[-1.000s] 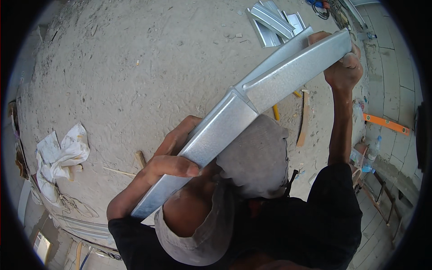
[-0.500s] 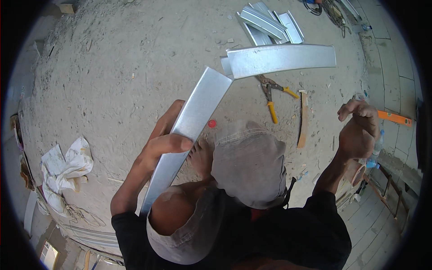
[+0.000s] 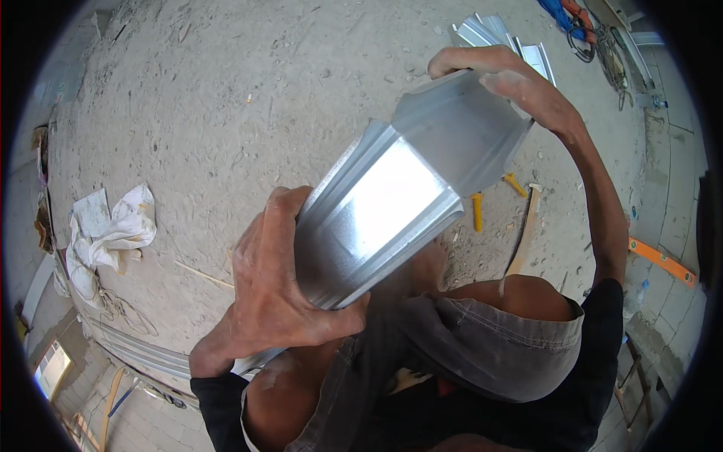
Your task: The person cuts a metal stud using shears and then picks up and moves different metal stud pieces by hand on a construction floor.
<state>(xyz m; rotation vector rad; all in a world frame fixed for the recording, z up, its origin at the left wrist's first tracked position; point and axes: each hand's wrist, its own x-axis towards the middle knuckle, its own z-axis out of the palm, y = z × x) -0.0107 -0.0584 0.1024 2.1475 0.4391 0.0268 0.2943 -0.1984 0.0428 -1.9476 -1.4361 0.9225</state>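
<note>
A shiny galvanized metal channel [image 3: 376, 200], bent at a crease near its middle, is held across my knees with its hollow side towards me. Around its near section my left hand [image 3: 267, 271] is closed, fingers over the far-left edge and thumb at the near end. My right hand [image 3: 520, 87] grips the far end of the bent-up section. Below that section, the yellow handles of the tin snips [image 3: 477, 212] show on the ground; their jaws are hidden behind the channel. A thin wooden strip [image 3: 525, 230] lies beside them.
More metal channel pieces [image 3: 486, 32] lie at the far right, near a coiled cable [image 3: 595, 45]. An orange spirit level [image 3: 663, 261] rests at the right. White sacking [image 3: 124, 230] lies on the dusty ground at left, with long metal profiles [image 3: 143, 343] nearer me.
My right hand has come from the right and taken hold of the channel's far section. The channel has been turned over, its hollow side now showing. The view has shifted.
</note>
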